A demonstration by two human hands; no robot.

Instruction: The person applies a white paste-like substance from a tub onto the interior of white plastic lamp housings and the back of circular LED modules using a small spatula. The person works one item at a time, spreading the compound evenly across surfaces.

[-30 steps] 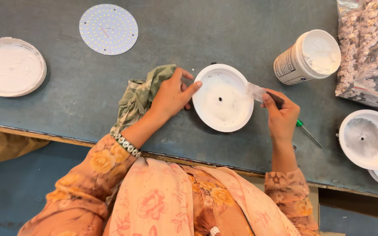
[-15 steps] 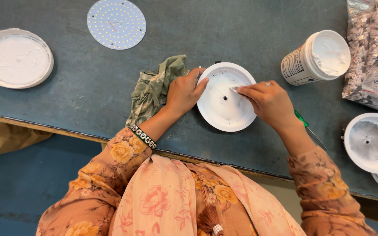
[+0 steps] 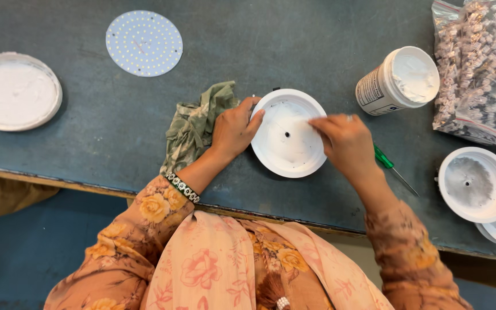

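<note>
Both hands on round white plastic lamp housing (image 3: 289, 133), centre of grey-blue table (image 3: 87, 143).
Left hand (image 3: 233, 127) fingers curled on its left rim; right hand (image 3: 344, 138) fingertips pinched together over its inside. Green cloth (image 3: 193, 123) just left.

cloth (image 3: 193, 123) left of dish (image 3: 288, 140), jar (image 3: 400, 80) right

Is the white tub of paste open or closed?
Open. The white tub stands upright on the table with no lid, and its white paste shows at the top.

It looks like a small assembly workshop: on a worn workbench (image 3: 87, 143) lie white lamp housings (image 3: 475, 183), a round LED board (image 3: 144, 43) and a bag of small parts (image 3: 480, 69).
</note>
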